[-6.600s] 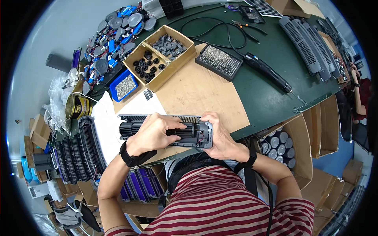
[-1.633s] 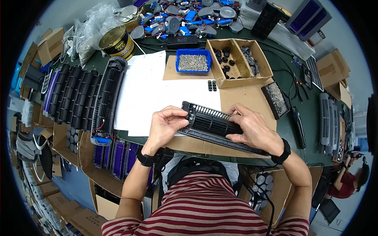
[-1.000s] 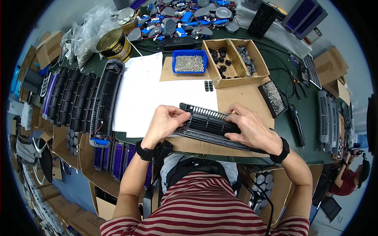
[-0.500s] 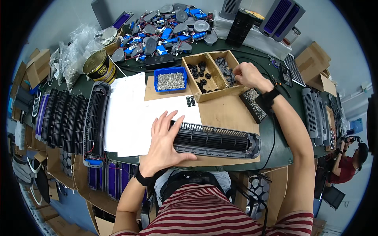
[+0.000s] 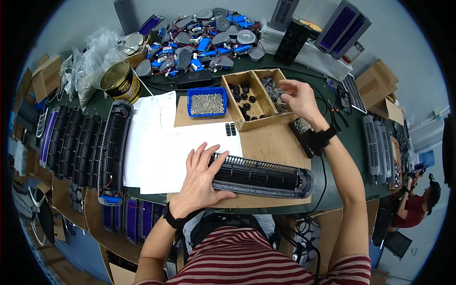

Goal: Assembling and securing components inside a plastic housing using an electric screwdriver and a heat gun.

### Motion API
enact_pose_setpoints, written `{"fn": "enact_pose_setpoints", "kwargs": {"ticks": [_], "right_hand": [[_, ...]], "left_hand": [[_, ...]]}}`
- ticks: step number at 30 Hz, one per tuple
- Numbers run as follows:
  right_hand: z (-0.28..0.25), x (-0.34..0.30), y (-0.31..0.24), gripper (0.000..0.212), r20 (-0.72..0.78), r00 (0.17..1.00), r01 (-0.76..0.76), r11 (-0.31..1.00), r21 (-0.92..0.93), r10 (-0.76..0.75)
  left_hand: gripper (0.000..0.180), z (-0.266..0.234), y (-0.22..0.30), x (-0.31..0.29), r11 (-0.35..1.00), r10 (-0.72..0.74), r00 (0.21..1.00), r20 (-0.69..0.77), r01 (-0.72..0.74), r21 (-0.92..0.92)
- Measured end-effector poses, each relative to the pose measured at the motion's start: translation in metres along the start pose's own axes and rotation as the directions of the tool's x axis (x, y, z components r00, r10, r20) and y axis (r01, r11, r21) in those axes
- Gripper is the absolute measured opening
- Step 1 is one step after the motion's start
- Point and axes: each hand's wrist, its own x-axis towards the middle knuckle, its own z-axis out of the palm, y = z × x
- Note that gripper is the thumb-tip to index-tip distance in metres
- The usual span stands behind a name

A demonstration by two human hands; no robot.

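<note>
Head | left grip (image 5: 198, 183) over housing (image 5: 261, 176) | tin (image 5: 114, 77): yellow-black printed label (image 5: 128, 89)

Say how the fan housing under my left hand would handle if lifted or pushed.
The fan housing probably stays stiff, given its long frame. Lying flat on cardboard, it seems unlikely to roll. The uncovered cylindrical rotor might turn if tilted.
</note>
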Motion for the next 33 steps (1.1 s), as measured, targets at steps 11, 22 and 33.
{"fn": "enact_pose_setpoints", "kwargs": {"ticks": [11, 22, 33], "right_hand": [[0.023, -0.149, -0.1, 0.017, 0.393, 0.917, -0.164, 0.827, 0.537, -0.073], [0.047, -0.16, -0.092, 0.03, 0.267, 0.803, 0.387, 0.806, 0.448, -0.534], [0.05, -0.163, -0.069, 0.107, 0.625, 0.719, 0.477, 0.87, -0.125, -0.304]], "left_hand": [[0.024, -0.011, 0.025, 0.009, 0.817, -0.126, 0.967, -0.221, -0.025, -0.576], [0.028, -0.017, 0.015, -0.008, -0.127, -0.135, 0.839, 0.527, 0.512, -0.849], [0.025, -0.022, -0.008, -0.017, 0.594, -0.538, 0.842, -0.035, 0.349, -0.725]]}}
